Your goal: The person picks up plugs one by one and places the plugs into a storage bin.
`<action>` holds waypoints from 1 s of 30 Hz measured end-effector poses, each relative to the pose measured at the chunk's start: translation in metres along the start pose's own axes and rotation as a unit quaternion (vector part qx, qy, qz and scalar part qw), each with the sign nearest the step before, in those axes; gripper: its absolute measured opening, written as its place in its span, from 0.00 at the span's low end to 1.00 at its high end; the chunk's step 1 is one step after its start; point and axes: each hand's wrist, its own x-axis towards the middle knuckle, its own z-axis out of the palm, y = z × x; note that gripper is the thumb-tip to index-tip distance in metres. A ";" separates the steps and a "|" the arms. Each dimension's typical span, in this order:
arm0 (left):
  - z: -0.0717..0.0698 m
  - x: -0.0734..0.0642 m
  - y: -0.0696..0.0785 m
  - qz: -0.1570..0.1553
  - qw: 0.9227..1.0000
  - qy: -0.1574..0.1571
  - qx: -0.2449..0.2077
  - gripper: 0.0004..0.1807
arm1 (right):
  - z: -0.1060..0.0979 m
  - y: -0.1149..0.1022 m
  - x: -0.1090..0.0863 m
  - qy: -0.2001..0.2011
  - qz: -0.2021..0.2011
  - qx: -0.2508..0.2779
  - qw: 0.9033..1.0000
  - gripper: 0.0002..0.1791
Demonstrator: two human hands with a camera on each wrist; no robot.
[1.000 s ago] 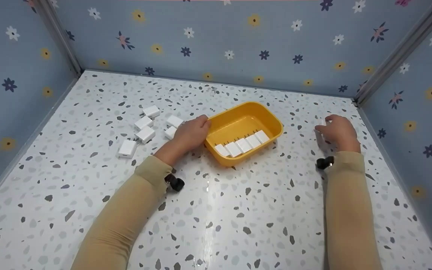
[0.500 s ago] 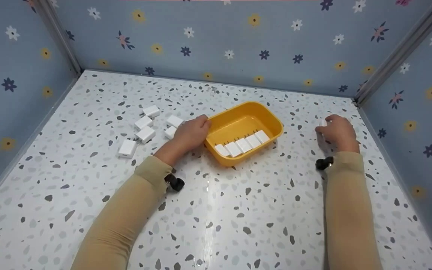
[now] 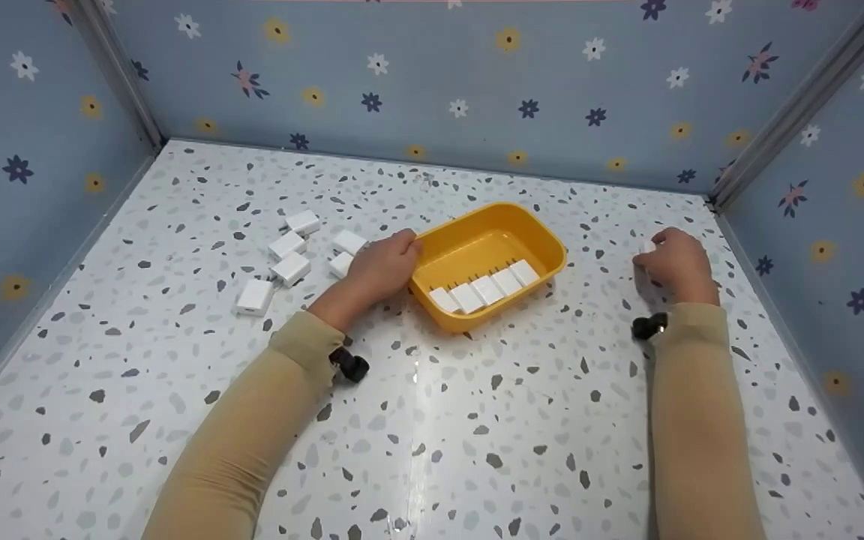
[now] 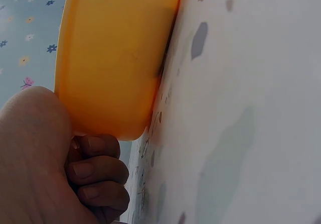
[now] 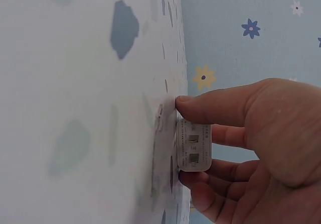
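Note:
My left hand (image 3: pixel 383 266) grips the left end of a yellow plastic bin (image 3: pixel 488 244). In the left wrist view its thumb lies at the rim and its fingers curl below, beside the bin wall (image 4: pixel 113 58). Inside the bin, a row of several white charger plugs (image 3: pixel 486 290) lines the near side, metal prongs pointing toward the back. Off to the right, my right hand (image 3: pixel 676 259) pinches another white charger plug (image 5: pixel 194 146) between thumb and fingers, down at the tabletop. Two ports show on that plug's end face in the right wrist view.
Several more white charger plugs (image 3: pixel 291 268) lie loose on the speckled tabletop (image 3: pixel 492 420), left of the bin; one is partly behind my left hand. Blue flowered panels (image 3: pixel 447 82) enclose the back and both sides.
My right hand has shifted very slightly to the right with its charger plug. The left hand and the bin have stayed in place.

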 end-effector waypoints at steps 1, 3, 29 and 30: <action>0.000 0.000 0.000 0.002 1.000 0.001 0.000 0.20 | 0.000 0.000 0.000 0.001 -0.001 0.002 1.000 0.38; 0.000 0.000 0.000 0.004 1.000 0.002 0.001 0.20 | 0.000 0.001 -0.001 0.003 0.000 0.005 1.000 0.38; 0.001 0.002 -0.001 0.006 1.000 0.003 0.004 0.20 | -0.008 -0.026 -0.007 0.045 -0.016 0.165 0.985 0.55; 0.001 0.002 -0.001 0.005 1.000 0.003 0.004 0.21 | -0.008 -0.027 -0.006 0.045 -0.019 0.171 0.984 0.53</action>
